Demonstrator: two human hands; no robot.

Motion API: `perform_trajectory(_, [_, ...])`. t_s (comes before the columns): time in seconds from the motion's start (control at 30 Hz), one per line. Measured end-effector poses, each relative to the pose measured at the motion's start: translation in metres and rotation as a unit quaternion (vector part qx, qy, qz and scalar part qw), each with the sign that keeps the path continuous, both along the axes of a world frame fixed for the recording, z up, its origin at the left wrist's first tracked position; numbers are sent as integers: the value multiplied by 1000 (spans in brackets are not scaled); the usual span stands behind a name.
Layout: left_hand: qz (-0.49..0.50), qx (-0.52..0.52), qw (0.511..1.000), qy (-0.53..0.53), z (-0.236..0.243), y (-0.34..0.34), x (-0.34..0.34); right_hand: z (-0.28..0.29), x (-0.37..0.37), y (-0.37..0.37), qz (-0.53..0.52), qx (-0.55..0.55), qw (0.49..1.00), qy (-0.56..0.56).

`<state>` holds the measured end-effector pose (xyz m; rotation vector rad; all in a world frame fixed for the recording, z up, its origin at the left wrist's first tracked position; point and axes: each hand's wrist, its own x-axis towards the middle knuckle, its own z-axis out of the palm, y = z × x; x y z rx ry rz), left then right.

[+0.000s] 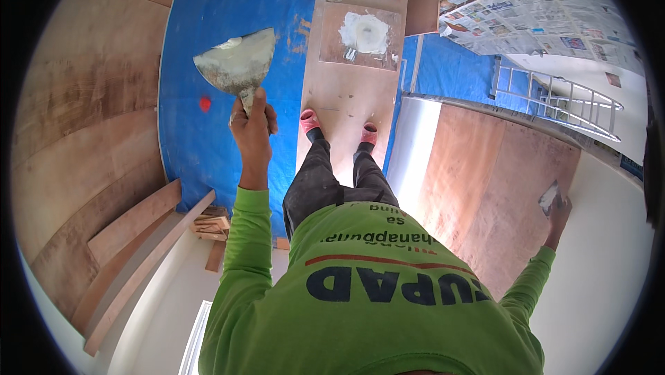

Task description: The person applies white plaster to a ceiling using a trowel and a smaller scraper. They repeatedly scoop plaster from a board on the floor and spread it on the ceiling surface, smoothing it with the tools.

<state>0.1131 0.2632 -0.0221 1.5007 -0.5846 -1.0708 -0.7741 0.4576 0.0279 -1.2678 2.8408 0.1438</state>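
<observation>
My left hand (251, 132) grips the handle of a wide putty knife (234, 69), its blade raised over the blue sheet and coated with pale, creamy paste. My right hand (560, 214) reaches out at the right, closed on a smaller putty knife (549, 197), whose blade is against or very close to a wooden panel (471, 160) beside a white wall; I cannot tell if it touches. Beyond my feet, on a light plank (332, 91), lies a board (332, 49) with a patch of white paste (364, 32) spread on it.
I stand on the plank in red slippers. A blue sheet (201, 22) spreads alongside. Plywood (83, 63) and loose timber strips (131, 222) are at left. An aluminium ladder (582, 101) and a newspaper-covered surface (526, 8) are at upper right.
</observation>
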Motion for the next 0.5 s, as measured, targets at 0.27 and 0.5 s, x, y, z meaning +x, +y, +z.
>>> perform_trajectory(0.27, [-23,3,1000,-11,-13,2,15,-25,-1,20,-2,-144,979,-141])
perform_trajectory(0.5, [-63,-20,998,-9,-26,1,27,-40,10,21,-102,-160,961,-202])
